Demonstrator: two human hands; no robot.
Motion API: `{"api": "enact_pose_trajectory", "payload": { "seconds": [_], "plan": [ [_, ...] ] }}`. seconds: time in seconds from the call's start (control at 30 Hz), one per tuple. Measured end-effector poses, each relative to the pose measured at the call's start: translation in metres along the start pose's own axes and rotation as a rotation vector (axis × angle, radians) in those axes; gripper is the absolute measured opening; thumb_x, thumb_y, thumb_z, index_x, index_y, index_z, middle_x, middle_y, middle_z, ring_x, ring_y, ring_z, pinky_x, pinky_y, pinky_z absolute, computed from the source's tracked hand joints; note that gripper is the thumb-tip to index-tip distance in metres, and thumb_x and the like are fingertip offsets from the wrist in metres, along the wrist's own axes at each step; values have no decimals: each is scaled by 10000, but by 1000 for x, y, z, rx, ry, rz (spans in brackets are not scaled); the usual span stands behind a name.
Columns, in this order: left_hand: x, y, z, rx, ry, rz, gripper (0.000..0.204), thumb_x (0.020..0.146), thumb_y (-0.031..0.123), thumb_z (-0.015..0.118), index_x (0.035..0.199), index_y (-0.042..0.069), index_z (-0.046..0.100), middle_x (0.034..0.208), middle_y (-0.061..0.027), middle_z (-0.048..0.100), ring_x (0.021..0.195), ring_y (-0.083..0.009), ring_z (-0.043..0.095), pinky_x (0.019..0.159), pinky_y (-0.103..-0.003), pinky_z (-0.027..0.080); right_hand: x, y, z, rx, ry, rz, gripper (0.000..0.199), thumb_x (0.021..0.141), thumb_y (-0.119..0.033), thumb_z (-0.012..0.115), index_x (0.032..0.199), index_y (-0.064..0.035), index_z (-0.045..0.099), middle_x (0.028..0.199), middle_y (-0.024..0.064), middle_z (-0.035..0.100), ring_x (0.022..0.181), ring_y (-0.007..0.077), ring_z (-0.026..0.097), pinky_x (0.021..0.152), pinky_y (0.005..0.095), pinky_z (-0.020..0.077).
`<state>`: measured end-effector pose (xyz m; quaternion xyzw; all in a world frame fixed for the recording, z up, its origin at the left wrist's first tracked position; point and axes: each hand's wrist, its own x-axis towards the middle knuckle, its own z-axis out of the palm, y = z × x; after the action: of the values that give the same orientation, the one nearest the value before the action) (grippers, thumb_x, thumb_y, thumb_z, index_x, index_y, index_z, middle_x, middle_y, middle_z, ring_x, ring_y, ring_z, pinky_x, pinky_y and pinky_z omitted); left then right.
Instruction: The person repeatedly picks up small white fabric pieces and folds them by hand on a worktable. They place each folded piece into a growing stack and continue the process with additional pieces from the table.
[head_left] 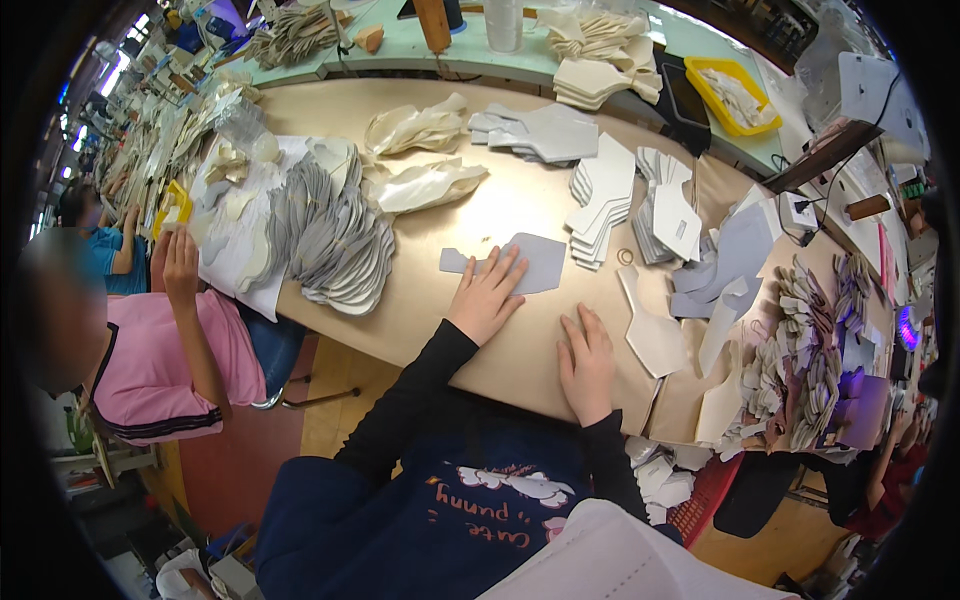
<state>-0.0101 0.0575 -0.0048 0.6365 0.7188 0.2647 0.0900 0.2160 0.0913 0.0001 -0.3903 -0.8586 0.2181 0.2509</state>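
Note:
A flat grey cut piece with a narrow tab at its left end lies on the tan tabletop. Spread over its middle is my left hand, fingers stretched out, pressing or resting on it. To the right and nearer to me, my right hand lies on the tabletop with fingers extended and nothing in it. A single white cut piece lies right of that hand. Behind the grey piece stand a stack of white cut pieces and a stack of grey-white pieces.
Fanned grey pieces and cream bundles cover the left side. More stacked pieces and loose grey pieces lie right. A yellow tray stands far right. A person in pink sits at the left.

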Motion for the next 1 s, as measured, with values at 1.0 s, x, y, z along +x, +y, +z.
{"api": "enact_pose_trajectory", "payload": {
  "seconds": [1.0],
  "plan": [
    [-46,59,8,-296,18,124,252,898,-14,656,1144,12,702,1336,-158,643,1291,-337,579,1105,-452,428,-17,68,-76,-31,315,649,359,816,-94,777,1167,-80,706,1177,126,568,1104,312,551,976,407,436]
  ]
}}
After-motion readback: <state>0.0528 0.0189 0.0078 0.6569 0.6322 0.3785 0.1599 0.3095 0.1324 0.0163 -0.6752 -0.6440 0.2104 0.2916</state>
